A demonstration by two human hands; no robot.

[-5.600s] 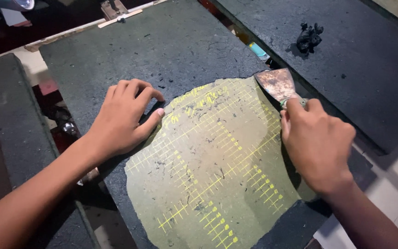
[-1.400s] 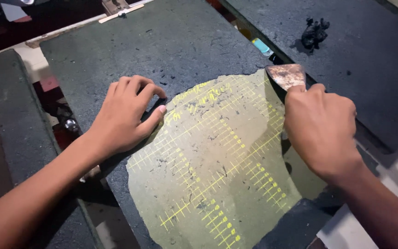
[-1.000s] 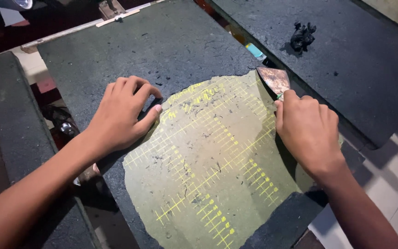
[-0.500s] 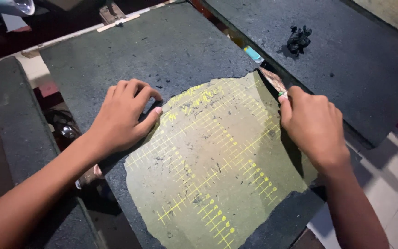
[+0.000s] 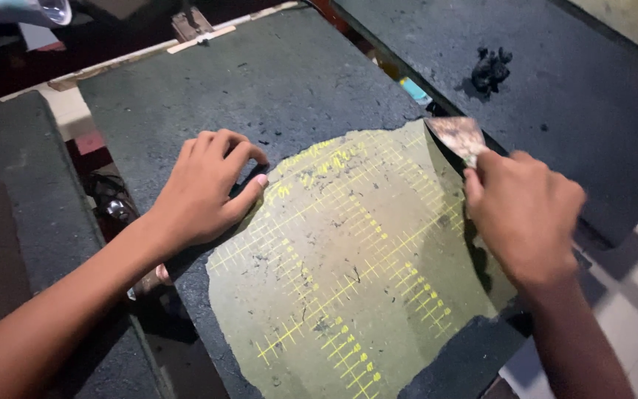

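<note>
Head view: one olive-green sheet with yellow grid marks lies flat on a rough dark grey desk. The left hand presses open, palm down, on its upper-left edge. The right hand grips one rusty flat-bladed metal scraper at the sheet's upper-right corner. One small black clump of scrapings sits on the neighbouring slab.

You are in a workshop, likely a print or craft shop: dark, speckled boards lie side by side, a worn green mat with yellow grid marks lies near, and a black clump of scrapings sits far right.
</note>
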